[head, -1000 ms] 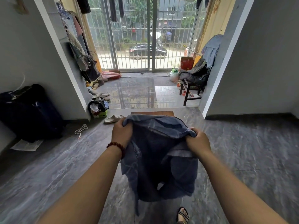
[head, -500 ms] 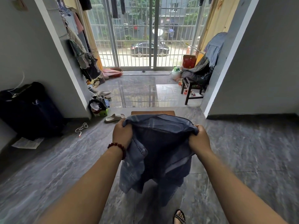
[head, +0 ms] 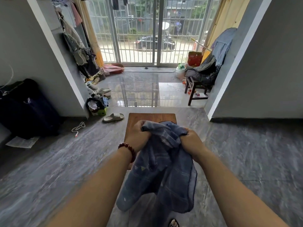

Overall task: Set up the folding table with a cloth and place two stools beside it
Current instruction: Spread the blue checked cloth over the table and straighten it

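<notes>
A blue checked cloth hangs bunched between my two hands, in front of me and over the near part of a low brown wooden table. My left hand, with a red bead bracelet at the wrist, grips the cloth's top edge on the left. My right hand grips the top edge on the right, close to the left hand. Most of the table top is hidden behind the cloth and my hands. A dark wooden stool piled with clothes stands at the far right by the balcony.
A dark suitcase leans on the left wall with a paper beside it. Slippers, a white cord and a heap of small items lie near the left doorway corner. Clothes hang along the left wall. Barred glass doors close the balcony.
My hands have come closer together, bunching the cloth's top edge. The view has dropped and moved nearer, so more of the table top shows beyond my hands.
</notes>
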A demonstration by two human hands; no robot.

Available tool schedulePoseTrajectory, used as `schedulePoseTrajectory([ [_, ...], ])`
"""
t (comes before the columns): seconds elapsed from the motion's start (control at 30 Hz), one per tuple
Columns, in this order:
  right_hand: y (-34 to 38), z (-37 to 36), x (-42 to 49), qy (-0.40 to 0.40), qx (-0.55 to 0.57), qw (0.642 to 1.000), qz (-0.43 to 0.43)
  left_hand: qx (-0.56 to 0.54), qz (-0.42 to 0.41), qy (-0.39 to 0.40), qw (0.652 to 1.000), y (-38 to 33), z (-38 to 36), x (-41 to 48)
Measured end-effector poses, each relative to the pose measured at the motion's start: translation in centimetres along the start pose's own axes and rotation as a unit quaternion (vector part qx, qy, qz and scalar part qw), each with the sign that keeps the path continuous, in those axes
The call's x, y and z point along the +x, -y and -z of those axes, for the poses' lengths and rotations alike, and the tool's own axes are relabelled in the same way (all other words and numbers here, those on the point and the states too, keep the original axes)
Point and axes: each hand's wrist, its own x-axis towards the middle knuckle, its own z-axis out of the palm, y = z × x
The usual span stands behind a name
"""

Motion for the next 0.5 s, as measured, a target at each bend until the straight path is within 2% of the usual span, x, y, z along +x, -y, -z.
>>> schedulePoseTrajectory([
  [0.1,1.1,0.1,2.2,0.029,-0.003,0.998,0.051,0.040,-0.013,0.059,0.997,-1.2,-1.9,1.6],
  [0.27,2.0,1.3,5.3,0.052,0.025,0.997,0.053,0.131,-0.038,0.112,0.984,-2.6,-3.7,4.4],
  [0.37,2.0,2.4,6.7,0.056,0.012,0.996,0.061,0.179,-0.064,0.072,0.979,-2.6,-5.1,5.8],
  [0.5,1.2,4.3,8.2,0.076,0.072,0.994,0.019,0.227,-0.078,-0.007,0.971,-2.9,-6.3,7.3],
])
